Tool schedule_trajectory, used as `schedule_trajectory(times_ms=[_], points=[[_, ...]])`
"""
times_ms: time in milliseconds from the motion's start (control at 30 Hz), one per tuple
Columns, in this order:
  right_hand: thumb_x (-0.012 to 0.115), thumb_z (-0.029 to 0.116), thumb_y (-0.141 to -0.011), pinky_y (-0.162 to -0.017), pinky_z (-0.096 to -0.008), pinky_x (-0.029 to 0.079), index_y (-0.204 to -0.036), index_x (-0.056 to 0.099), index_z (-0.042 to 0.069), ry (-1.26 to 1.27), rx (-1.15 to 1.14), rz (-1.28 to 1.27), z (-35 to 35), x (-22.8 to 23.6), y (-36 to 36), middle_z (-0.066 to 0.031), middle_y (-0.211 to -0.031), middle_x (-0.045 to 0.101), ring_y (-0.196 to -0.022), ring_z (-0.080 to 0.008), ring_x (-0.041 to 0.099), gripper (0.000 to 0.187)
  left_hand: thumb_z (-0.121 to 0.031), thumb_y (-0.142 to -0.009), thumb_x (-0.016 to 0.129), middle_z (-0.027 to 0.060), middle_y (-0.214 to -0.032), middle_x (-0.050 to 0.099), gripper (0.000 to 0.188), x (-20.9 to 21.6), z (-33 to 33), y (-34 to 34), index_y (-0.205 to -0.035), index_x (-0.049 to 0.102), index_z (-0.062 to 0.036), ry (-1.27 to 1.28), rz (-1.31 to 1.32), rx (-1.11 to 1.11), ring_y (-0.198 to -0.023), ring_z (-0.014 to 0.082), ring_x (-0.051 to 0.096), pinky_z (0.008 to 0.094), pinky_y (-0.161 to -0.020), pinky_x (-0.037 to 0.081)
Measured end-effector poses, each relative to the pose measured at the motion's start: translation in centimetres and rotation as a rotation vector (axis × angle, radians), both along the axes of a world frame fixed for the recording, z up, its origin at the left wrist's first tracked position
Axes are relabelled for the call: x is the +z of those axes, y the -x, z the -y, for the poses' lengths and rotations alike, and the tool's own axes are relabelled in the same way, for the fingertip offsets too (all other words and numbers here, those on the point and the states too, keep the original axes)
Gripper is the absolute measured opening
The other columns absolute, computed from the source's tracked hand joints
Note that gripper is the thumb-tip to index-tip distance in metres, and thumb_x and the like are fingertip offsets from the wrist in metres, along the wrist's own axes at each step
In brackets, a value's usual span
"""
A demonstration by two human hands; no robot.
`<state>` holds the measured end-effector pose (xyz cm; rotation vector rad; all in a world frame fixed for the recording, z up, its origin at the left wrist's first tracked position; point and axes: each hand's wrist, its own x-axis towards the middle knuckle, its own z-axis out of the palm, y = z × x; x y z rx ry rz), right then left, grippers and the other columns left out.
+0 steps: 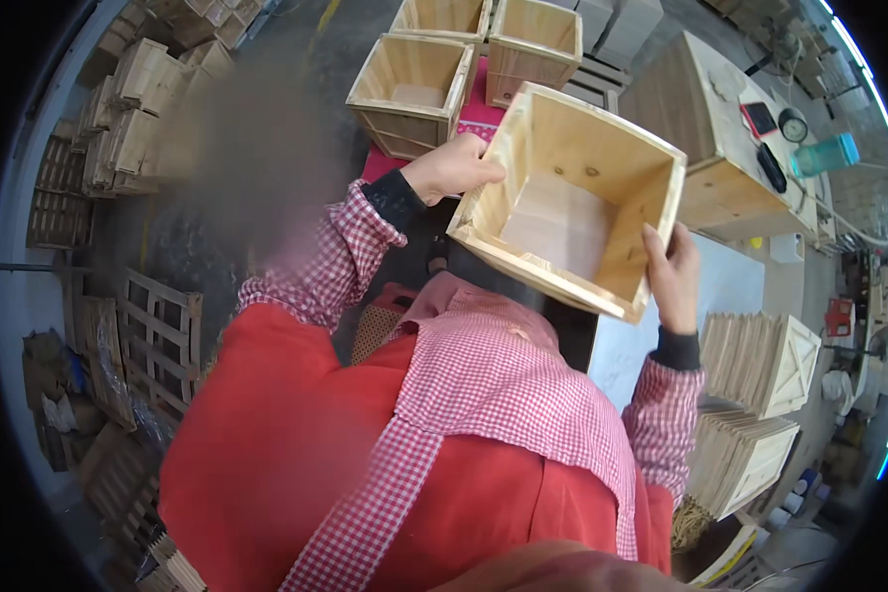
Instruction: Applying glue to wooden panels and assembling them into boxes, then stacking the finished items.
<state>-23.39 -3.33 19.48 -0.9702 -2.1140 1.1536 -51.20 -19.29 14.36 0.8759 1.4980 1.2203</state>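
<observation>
Far to the left of the left hand [456, 168], stacked wooden crates [131, 143] stand. Just beyond that hand, open wooden boxes [383, 111] sit on a pink surface [479, 99]. The left hand is clamped on the left rim of a tilted wooden box [567, 222], which lies between both hands. The right hand [674, 276] grips its right side. Nearer the body than the right hand are stacked wooden panels [748, 360]; beyond it to the right lies a teal bottle [827, 155].
</observation>
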Motion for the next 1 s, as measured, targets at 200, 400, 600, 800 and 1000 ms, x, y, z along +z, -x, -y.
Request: schedule_trajectory(times_ms=[200,400,600,800,1000], points=[[0.065,0.018,-0.087,-0.069,-0.0303,0.049,-0.101,0.059,-0.006,0.03,0.13,0.398,-8.2,-10.8,10.3,-0.0126,-0.085,0.067,-0.077,-0.017,0.063,0.029,-0.009,-0.08,0.059,0.0074,-0.085,0.068,0.025,-9.4,-4.2,8.0,-0.099,0.065,0.0054,0.074,-0.313,0.157,-0.073,0.015,0.064,0.0308,-0.066,0.05],[0.064,0.017,-0.086,-0.075,-0.0411,0.05,-0.102,0.059,-0.005,-0.057,-0.146,0.462,-13.3,-18.4,17.2,-0.0218,-0.088,0.068,-0.083,-0.0351,0.066,0.028,-0.011,-0.078,0.06,0.0149,-0.079,0.067,0.023,-13.3,-11.1,14.3,-0.094,0.062,0.0056,0.257,-0.463,0.061,-0.072,0.0181,0.063,0.0343,-0.064,0.049],[0.063,0.022,-0.082,-0.078,-0.0457,0.05,-0.098,0.057,-0.005,-0.035,-0.174,0.486,-15.2,-21.0,21.3,-0.0292,-0.092,0.064,-0.09,-0.0431,0.063,0.032,-0.016,-0.082,0.062,0.0165,-0.085,0.068,0.028,-11.8,-11.1,18.1,-0.099,0.062,0.006,0.269,-0.512,0.099,-0.078,0.019,0.066,0.0336,-0.067,0.051],[0.063,0.021,-0.081,-0.077,-0.0479,0.05,-0.096,0.058,-0.004,-0.04,-0.106,0.321,-18.4,-25.5,25.1,-0.0293,-0.088,0.064,-0.087,-0.0452,0.062,0.03,-0.012,-0.086,0.062,0.0135,-0.089,0.068,0.024,-10.8,-6.4,19.0,-0.105,0.063,0.0034,0.026,-0.341,0.349,-0.083,0.0183,0.067,0.0285,-0.076,0.051],[0.064,0.024,-0.082,-0.074,-0.0459,0.051,-0.095,0.059,-0.002,0.014,-0.055,0.376,-21.1,-27.5,26.4,-0.0271,-0.086,0.065,-0.084,-0.042,0.064,0.029,-0.009,-0.089,0.059,0.0083,-0.1,0.067,0.028,-11.1,-5.7,21.7,-0.115,0.06,0.0026,0.266,-0.288,0.453,-0.092,0.0159,0.065,0.0263,-0.085,0.049]])
